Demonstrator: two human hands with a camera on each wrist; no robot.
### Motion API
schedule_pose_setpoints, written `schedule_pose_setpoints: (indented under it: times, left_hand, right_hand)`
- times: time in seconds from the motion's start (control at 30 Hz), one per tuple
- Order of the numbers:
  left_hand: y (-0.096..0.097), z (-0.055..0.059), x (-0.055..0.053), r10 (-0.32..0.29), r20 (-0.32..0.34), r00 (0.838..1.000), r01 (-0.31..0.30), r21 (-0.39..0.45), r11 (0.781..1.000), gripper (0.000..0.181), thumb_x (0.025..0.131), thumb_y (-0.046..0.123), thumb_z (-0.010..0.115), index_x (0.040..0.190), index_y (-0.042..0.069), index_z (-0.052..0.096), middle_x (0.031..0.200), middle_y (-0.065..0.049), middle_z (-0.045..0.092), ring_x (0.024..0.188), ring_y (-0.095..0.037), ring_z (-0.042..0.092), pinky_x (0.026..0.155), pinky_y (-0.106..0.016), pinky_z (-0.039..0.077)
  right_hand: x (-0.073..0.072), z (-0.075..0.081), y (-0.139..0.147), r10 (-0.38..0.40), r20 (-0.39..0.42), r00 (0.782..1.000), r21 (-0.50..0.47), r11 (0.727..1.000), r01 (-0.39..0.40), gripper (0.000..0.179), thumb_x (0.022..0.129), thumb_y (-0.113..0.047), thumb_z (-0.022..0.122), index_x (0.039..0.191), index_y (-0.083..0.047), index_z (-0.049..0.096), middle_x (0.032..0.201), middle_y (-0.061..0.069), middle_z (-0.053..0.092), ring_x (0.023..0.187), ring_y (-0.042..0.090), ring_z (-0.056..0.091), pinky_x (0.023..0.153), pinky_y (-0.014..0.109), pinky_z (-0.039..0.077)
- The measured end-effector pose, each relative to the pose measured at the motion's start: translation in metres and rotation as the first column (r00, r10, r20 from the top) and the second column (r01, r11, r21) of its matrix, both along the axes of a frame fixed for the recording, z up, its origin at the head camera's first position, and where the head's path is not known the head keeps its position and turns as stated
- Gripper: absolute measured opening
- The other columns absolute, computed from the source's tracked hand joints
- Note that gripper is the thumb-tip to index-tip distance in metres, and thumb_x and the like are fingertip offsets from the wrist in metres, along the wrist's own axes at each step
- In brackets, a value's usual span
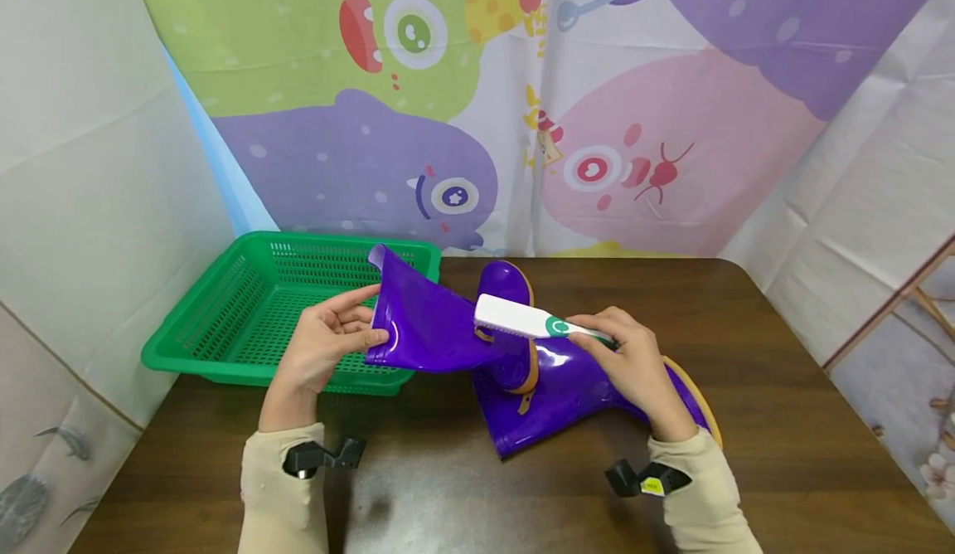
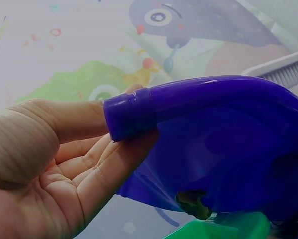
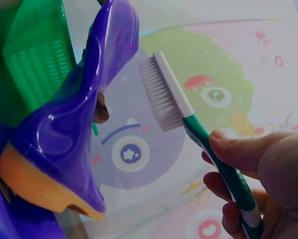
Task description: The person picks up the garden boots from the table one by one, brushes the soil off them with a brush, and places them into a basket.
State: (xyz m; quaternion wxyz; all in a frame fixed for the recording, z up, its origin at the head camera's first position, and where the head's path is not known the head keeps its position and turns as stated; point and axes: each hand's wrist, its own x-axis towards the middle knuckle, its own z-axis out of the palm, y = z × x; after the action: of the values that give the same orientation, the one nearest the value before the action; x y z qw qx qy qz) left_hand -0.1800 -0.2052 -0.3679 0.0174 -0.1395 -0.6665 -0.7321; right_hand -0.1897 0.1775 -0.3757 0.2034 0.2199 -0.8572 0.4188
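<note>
My left hand (image 1: pixel 319 340) pinches the top rim of a purple rain boot (image 1: pixel 425 313) between thumb and fingers. In the left wrist view that rim (image 2: pixel 131 113) is bent where the thumb presses it. My right hand (image 1: pixel 625 355) grips the green and white handle of a scrub brush (image 1: pixel 515 315). Its white bristles (image 3: pixel 161 94) face the boot, apart from it in the right wrist view. A brown dirt patch (image 3: pixel 101 107) sticks to the boot's shaft. Beneath lies a second purple boot (image 1: pixel 567 396) on its side, with a brown spot (image 1: pixel 525 403) on it and an orange sole.
A green plastic basket (image 1: pixel 201 366) with slotted walls stands at the left of the brown wooden table (image 1: pixel 433 488), behind my left hand. A curtain with cartoon monsters (image 1: pixel 515 206) hangs along the table's far edge.
</note>
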Motion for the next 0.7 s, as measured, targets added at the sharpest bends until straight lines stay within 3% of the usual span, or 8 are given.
schedule_pose_setpoints:
  times: [0.33, 0.7]
  left_hand:
    - [0.001, 0.0, 0.0, 0.004, 0.001, 1.0, -0.004, -0.008, 1.0, 0.063, 0.084, -0.016, 0.068, 0.142, -0.016, 0.04, 0.088, -0.002, 0.073, 0.075, -0.013, 0.071, 0.066, -0.027, 0.058]
    - [0.001, 0.0, 0.0, 0.012, -0.001, 1.0, -0.013, -0.02, 1.0, 0.063, 0.084, -0.015, 0.068, 0.141, -0.017, 0.04, 0.088, -0.001, 0.073, 0.075, -0.013, 0.071, 0.067, -0.027, 0.059]
  right_hand:
    - [-0.001, -0.003, -0.022, 0.083, 0.016, 0.996, -0.048, 0.996, -0.082, 0.018, 0.087, -0.005, 0.076, 0.105, -0.006, 0.078, 0.087, -0.001, 0.064, 0.076, 0.012, 0.053, 0.063, 0.023, 0.042]
    - [0.0, -0.018, -0.05, 0.1, 0.035, 0.994, -0.091, 0.991, -0.096, 0.019, 0.087, -0.007, 0.076, 0.106, -0.005, 0.077, 0.087, 0.0, 0.063, 0.071, 0.009, 0.052, 0.059, 0.023, 0.042]
